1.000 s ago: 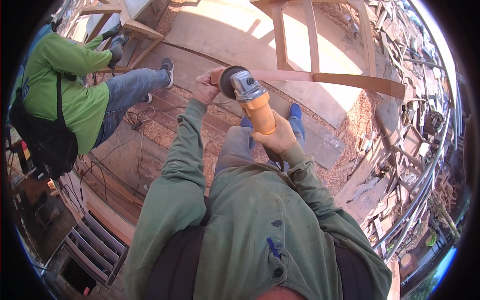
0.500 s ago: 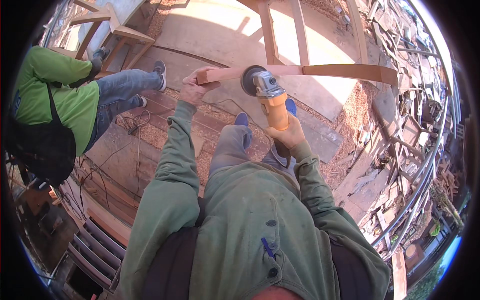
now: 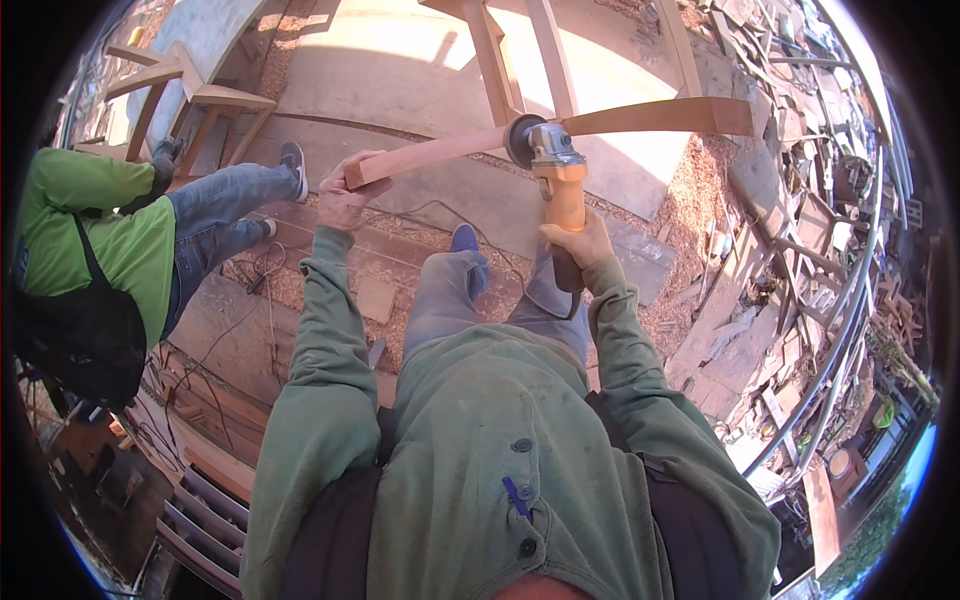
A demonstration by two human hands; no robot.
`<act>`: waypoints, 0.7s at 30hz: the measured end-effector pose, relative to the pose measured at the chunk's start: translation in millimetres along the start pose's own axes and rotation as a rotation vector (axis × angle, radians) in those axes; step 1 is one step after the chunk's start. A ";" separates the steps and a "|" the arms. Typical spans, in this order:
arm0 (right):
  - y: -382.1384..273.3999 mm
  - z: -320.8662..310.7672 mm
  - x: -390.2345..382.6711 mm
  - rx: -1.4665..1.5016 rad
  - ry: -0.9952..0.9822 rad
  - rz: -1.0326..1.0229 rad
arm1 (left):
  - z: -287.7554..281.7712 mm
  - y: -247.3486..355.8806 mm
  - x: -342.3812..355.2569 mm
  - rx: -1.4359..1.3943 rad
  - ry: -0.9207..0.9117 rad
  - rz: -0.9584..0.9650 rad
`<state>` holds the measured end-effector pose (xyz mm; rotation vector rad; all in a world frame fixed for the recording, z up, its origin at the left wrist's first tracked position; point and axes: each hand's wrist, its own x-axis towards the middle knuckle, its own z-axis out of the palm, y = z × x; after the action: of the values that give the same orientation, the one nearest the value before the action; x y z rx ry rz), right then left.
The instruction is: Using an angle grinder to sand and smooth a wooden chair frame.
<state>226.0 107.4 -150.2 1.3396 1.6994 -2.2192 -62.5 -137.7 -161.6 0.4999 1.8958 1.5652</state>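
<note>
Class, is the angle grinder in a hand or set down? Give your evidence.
In a hand: the right hand grips the yellow-orange angle grinder, whose disc overlaps the wooden bar in view.

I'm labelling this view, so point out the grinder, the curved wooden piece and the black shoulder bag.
Grinder (image 3: 564, 190), head view: on its yellow body.
Curved wooden piece (image 3: 450, 153), head view: on its paler left stretch.
Black shoulder bag (image 3: 85, 345), head view: on its main pouch.

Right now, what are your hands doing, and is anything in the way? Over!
Left hand on wooden strip's near end. Right hand gripping yellow grinder. Disc hides part of strip. Co-worker off left.
</note>
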 end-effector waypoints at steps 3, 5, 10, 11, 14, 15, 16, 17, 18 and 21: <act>-5.7 -6.1 3.5 0.039 0.026 0.035 | -0.6 -1.8 -2.9 -0.012 0.002 0.008; -6.6 -8.7 5.8 0.057 0.039 0.053 | 1.4 -3.3 -4.5 -0.019 0.005 0.012; -7.1 -8.9 7.1 0.060 0.045 0.050 | 4.3 -8.8 -8.5 -0.027 0.005 0.037; -7.5 -10.7 3.2 0.056 0.036 0.045 | 6.2 -11.9 -8.8 -0.028 0.000 0.049; -3.3 -8.6 -9.3 0.060 0.030 0.046 | 6.5 -16.6 -10.3 -0.036 -0.004 0.060; -0.4 -5.2 -13.7 0.071 0.033 0.055 | 5.2 -17.8 -10.2 -0.039 -0.005 0.055; 2.4 -1.7 -17.4 0.083 0.036 0.065 | 4.4 -19.1 -9.8 -0.043 -0.006 0.049; 6.2 1.2 -21.0 0.082 0.041 0.063 | 5.7 -18.5 -9.6 -0.046 -0.009 0.051; 10.6 5.2 -23.8 0.061 0.011 0.059 | 6.2 -17.3 -9.3 -0.045 -0.008 0.051; 15.7 19.7 -32.8 0.017 -0.062 0.054 | 5.5 -13.8 -11.4 -0.039 0.008 0.046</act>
<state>242.8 70.8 -140.7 1.2895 1.6078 -2.2262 -49.1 -144.1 -173.1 0.5251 1.8685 1.6326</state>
